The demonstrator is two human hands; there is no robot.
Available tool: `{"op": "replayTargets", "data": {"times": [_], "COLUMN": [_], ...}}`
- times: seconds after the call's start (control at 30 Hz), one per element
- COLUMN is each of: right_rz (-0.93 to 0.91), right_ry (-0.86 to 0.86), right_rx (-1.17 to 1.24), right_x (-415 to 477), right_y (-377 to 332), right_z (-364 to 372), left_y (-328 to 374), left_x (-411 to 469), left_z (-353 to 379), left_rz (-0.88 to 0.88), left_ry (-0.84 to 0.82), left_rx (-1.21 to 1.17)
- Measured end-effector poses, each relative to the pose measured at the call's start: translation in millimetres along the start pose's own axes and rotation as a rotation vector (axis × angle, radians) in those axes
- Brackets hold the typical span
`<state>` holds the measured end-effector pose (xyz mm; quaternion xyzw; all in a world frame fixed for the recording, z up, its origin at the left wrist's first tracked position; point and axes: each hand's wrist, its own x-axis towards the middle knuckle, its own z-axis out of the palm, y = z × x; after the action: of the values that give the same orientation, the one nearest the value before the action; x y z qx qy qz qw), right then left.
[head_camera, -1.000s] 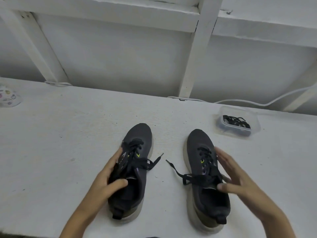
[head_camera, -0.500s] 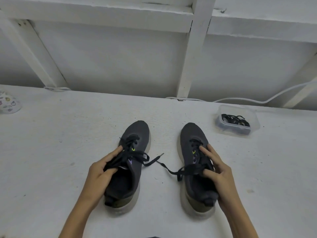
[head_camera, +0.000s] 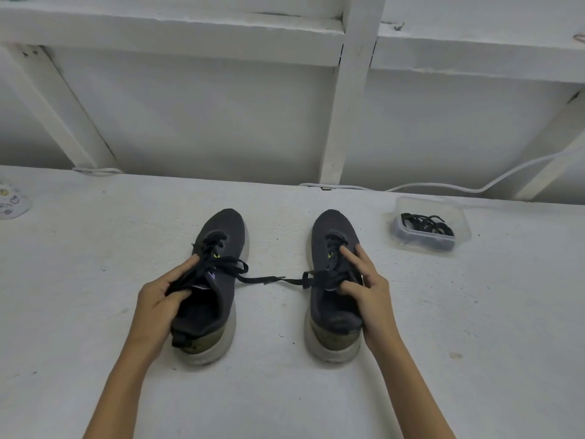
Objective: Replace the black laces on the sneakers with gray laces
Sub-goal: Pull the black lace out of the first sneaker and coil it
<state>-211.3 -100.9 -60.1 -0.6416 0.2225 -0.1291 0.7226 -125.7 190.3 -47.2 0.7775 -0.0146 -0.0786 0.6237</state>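
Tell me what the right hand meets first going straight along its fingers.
Likely the black laces on the right sneaker, just ahead of the right hand's fingers; then its toe.

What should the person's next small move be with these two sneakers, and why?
Probably lift the right hand off the right sneaker and pull the loose lace end out of the top eyelets of the left sneaker, which the left hand grips. Both shoes still carry black laces, untied, with ends lying on the table between them.
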Motion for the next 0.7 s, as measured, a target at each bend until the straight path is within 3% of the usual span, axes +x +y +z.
{"op": "replayTargets", "data": {"times": [0.5, 0.6, 0.7], "right_rz": [-0.001, -0.013, -0.022], "right_ry": [-0.081, -0.225, -0.198], "right_rx": [-0.055, -0.129, -0.13], "right_x": [-1.8, -5.0, -12.2], "right_y": [1.8, -2.6, -9.5], "right_z": [-6.2, -20.2, -35.6], "left_y": [10.8, 24.4, 45.1], "left_x": [1.6, -4.6, -16.8], "left_z": [-17.3, -18.4, -13.0], "left_rz": [-0.015, 0.073, 0.241], "left_ry": [-0.017, 0.037, 0.1], "left_rx": [0.12, 0.258, 0.297]}}
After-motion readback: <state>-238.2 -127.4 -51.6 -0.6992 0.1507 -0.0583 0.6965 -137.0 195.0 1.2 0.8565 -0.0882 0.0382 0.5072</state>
